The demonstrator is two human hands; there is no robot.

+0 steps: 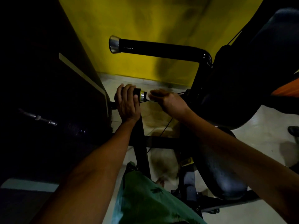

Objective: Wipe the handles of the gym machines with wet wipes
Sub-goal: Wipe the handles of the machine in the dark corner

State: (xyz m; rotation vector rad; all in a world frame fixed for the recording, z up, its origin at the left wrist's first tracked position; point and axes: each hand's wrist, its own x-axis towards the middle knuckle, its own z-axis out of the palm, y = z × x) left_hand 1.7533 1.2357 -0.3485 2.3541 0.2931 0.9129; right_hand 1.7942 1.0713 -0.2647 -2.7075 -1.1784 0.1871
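The scene is dim overall, with the left side sunk almost to black. The yellow wall (145, 21) is the brightest area, crossed by soft mottled shadows. Small glints sit on the chrome cap (114, 44) of the upper handle. The right hand (168, 101) is motion-blurred (its fingers smear together). Straight lines bow near the edges.

The left hand (127, 102) covers most of the near handle (138, 94), leaving only its chrome end showing. The right hand (168, 101) is motion-blurred and hides most of the white wipe (148, 96). The dark machine body (40, 94) at left is too dim to make out and runs past the picture's edge.
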